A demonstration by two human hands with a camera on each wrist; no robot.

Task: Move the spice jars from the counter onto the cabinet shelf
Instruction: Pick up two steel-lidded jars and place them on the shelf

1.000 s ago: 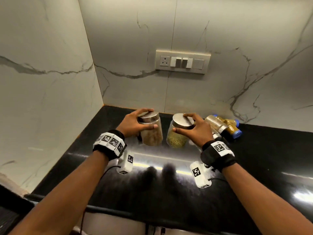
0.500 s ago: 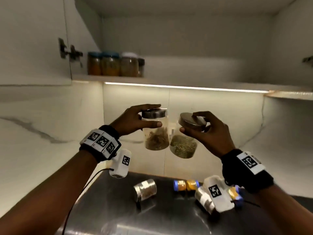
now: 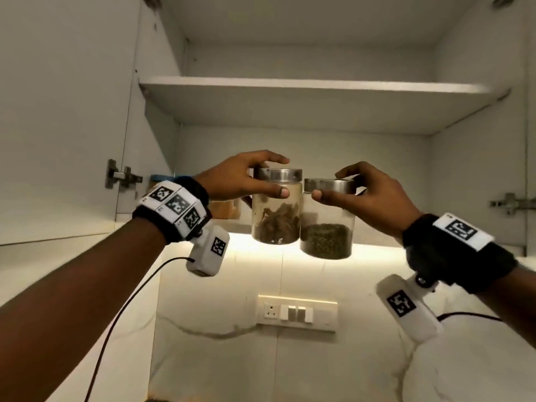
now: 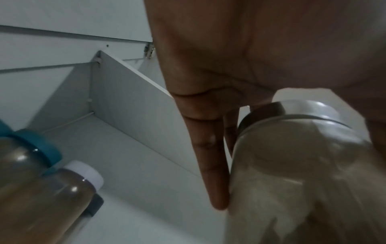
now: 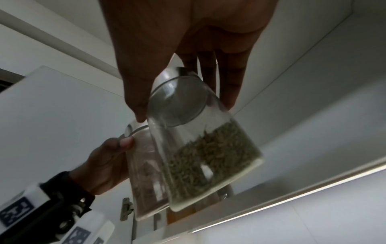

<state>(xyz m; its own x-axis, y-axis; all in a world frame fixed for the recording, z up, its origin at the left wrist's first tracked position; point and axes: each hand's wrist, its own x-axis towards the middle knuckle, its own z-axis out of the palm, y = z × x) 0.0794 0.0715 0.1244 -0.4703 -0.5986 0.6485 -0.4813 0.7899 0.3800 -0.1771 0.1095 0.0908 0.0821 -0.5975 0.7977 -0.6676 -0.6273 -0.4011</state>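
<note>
Two glass spice jars with steel lids hang side by side in front of the open cabinet. My left hand (image 3: pixel 280 177) grips the brown-spice jar (image 3: pixel 275 210) by its lid from above. The fingers (image 4: pixel 213 165) lie down that jar's (image 4: pixel 292 165) side in the left wrist view. Gripping the lid of the green-seed jar (image 3: pixel 326 227), my right hand (image 3: pixel 330 184) holds it a little lower. The green-seed jar (image 5: pixel 208 148) hangs tilted in the right wrist view, with the brown-spice jar (image 5: pixel 144 181) behind it. Both jars hover at about the level of the lower shelf (image 4: pixel 135 165).
Several jars stand at the lower shelf's left end, among them a blue-lidded jar (image 4: pixel 31 148) and a white-lidded jar (image 4: pixel 62 189). An upper shelf (image 3: pixel 319 85) spans the cabinet. The cabinet door (image 3: pixel 58 111) stands open at left. A switch plate (image 3: pixel 297 313) sits on the wall below.
Both hands have lifted their jars off the counter and up to the cabinet. My view has tilted upward, so the counter has dropped out of sight.
</note>
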